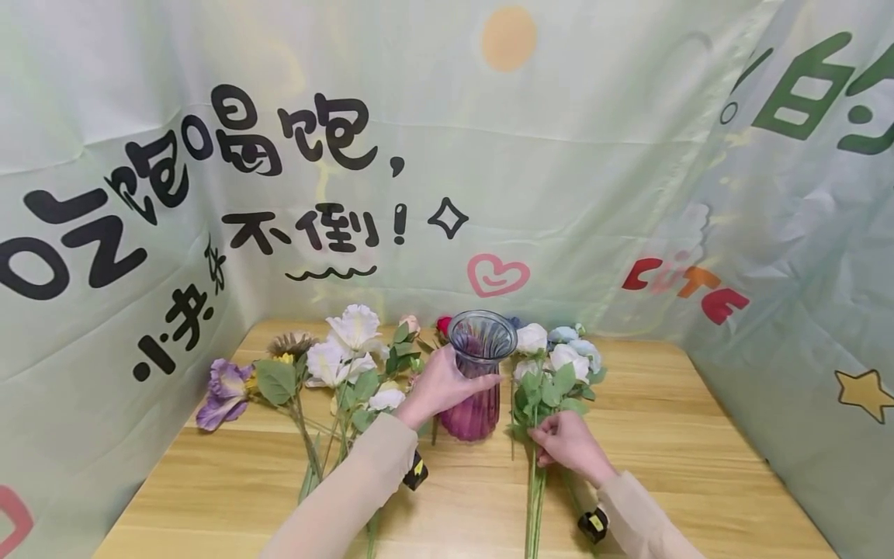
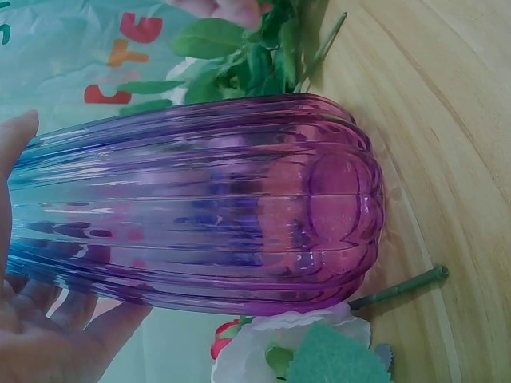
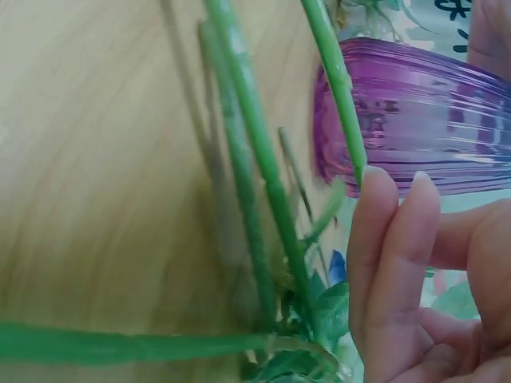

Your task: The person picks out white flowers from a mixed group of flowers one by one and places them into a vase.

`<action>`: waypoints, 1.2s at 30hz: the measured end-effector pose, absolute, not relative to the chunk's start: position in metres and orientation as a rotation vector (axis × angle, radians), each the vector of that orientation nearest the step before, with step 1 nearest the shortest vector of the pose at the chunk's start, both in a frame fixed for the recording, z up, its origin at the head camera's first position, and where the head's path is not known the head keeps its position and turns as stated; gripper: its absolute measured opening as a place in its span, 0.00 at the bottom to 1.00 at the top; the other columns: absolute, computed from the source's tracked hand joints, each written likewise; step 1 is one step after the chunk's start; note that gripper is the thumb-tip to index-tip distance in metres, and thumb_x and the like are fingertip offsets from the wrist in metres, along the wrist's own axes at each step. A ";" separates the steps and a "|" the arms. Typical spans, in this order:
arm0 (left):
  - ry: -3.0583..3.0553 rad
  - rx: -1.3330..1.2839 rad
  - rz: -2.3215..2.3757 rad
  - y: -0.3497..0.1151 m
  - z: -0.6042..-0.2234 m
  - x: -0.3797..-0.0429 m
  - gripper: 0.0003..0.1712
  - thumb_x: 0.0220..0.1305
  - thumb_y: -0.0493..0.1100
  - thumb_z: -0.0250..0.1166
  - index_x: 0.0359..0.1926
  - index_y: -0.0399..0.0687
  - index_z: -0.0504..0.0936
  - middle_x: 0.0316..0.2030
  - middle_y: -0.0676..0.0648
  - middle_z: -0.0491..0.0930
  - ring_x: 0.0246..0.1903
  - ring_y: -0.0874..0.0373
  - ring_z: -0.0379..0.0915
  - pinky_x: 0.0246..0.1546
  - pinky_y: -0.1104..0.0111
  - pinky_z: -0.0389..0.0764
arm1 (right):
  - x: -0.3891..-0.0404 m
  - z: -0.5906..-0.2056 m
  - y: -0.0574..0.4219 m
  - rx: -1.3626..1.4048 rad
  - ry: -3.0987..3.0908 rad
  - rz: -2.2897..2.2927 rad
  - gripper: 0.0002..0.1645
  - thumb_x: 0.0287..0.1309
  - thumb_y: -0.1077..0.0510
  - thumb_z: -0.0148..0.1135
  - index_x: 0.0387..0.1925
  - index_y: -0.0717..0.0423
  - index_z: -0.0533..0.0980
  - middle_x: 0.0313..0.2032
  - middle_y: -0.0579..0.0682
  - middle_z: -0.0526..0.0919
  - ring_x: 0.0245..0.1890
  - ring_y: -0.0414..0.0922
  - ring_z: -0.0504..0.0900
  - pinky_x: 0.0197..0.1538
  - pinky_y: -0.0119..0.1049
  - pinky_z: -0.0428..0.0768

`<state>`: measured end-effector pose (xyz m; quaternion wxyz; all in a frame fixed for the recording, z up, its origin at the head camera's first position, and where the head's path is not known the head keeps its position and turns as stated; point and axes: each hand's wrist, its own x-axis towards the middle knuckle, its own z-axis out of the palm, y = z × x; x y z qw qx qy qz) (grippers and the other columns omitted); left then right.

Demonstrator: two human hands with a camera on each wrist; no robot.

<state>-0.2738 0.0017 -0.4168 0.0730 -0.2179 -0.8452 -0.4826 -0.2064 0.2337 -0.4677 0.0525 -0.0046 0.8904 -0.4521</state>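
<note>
A ribbed glass vase (image 1: 469, 411), blue-grey at the flared rim and purple-pink at the base, stands upright near the middle of the table. My left hand (image 1: 447, 382) grips it below the neck, thumb on the near side; the left wrist view shows fingers along the ribbed glass (image 2: 239, 199). To the right of the vase, my right hand (image 1: 571, 446) pinches a green flower stem (image 3: 339, 84) between thumb and fingers. That stem belongs among the white roses (image 1: 569, 361) and leaves, whose other long stems (image 1: 534, 505) run toward the front edge.
Left of the vase lie a purple iris (image 1: 222, 394), large white blooms (image 1: 352, 330) and other stemmed flowers. Pale blue flowers (image 1: 588, 353) sit behind the white roses. A printed cloth (image 1: 419, 155) walls in the wooden table (image 1: 663, 466) at the back and sides.
</note>
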 end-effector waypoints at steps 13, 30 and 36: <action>-2.561 -0.639 -1.466 0.002 -0.417 -0.273 0.34 0.43 0.67 0.71 0.48 0.55 0.77 0.41 0.54 0.81 0.44 0.61 0.77 0.46 0.64 0.78 | -0.214 -0.440 0.240 -0.171 2.848 -1.396 0.09 0.59 0.62 0.61 0.28 0.65 0.78 0.18 0.53 0.80 0.17 0.51 0.82 0.24 0.44 0.82; -2.579 -0.640 -1.454 0.003 -0.416 -0.272 0.32 0.43 0.69 0.70 0.44 0.58 0.78 0.37 0.57 0.81 0.40 0.63 0.77 0.43 0.67 0.79 | -0.225 -0.372 0.234 -0.430 3.137 -1.418 0.06 0.60 0.64 0.59 0.32 0.63 0.79 0.20 0.52 0.81 0.15 0.43 0.80 0.21 0.34 0.80; -2.571 -0.636 -1.450 0.004 -0.416 -0.272 0.31 0.42 0.68 0.71 0.43 0.58 0.78 0.36 0.57 0.81 0.39 0.64 0.78 0.42 0.67 0.79 | -0.230 -0.340 0.223 -0.529 3.228 -1.481 0.06 0.61 0.62 0.59 0.32 0.61 0.79 0.22 0.52 0.82 0.16 0.43 0.80 0.19 0.33 0.79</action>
